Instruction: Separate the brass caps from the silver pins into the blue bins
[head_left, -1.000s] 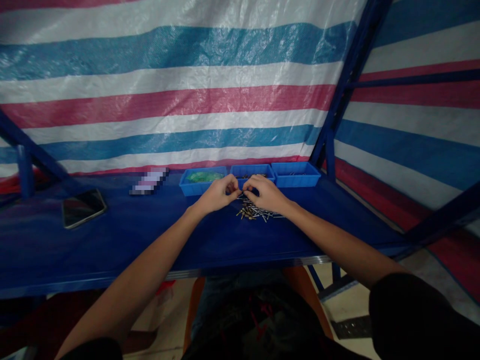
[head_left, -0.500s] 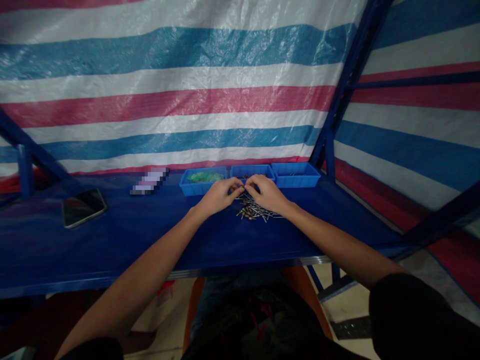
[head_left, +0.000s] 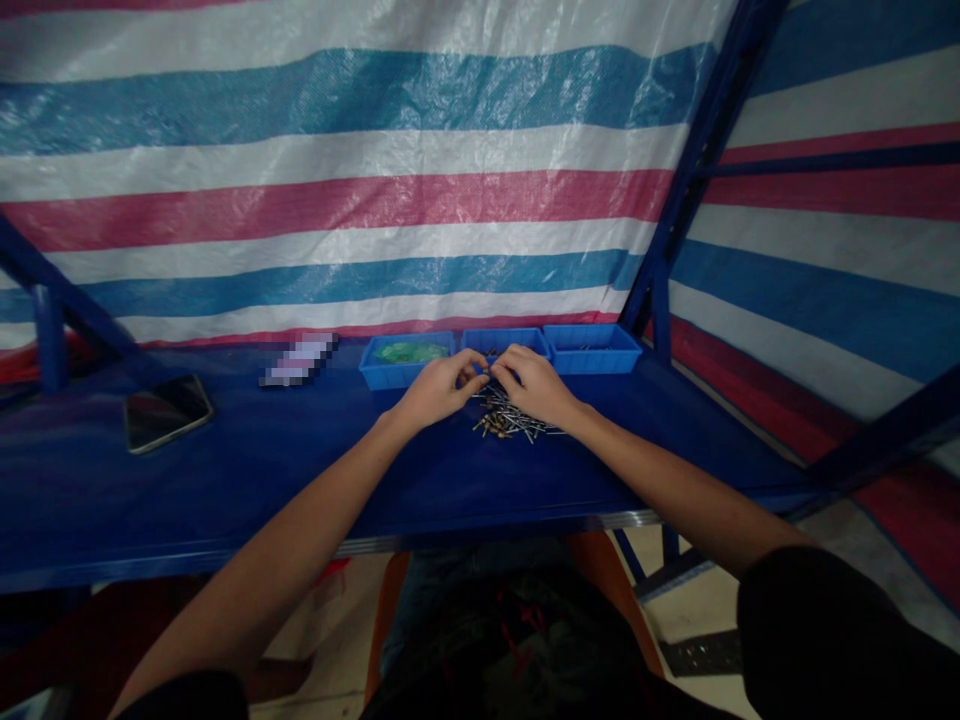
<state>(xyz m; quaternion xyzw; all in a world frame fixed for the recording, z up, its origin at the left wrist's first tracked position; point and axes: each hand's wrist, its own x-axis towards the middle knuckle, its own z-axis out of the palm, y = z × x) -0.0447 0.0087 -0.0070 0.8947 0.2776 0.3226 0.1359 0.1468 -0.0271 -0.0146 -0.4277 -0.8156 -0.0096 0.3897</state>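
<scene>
My left hand (head_left: 442,388) and my right hand (head_left: 536,384) meet almost fingertip to fingertip above a loose pile of thin metal pins with brass-coloured ends (head_left: 504,424). Thumb and fingers of each hand are closed in a pinch. Whatever sits between the fingertips is too small to make out. The pile lies on the blue tabletop, partly covered by my right hand. Just behind my hands stands the middle blue bin (head_left: 504,338), with small dark parts in it, its front largely hidden by my fingers.
A blue bin (head_left: 386,376) on the left holds green plastic material. The right blue bin (head_left: 596,362) has a few thin pieces inside. A phone (head_left: 169,412) and a blurred-out flat object (head_left: 298,360) lie on the blue table (head_left: 285,480). Striped sheeting (head_left: 337,210) hangs behind.
My fingertips have shifted slightly at the pinch, and my right fingers are raised a touch. The pile and the bins stay as they were.
</scene>
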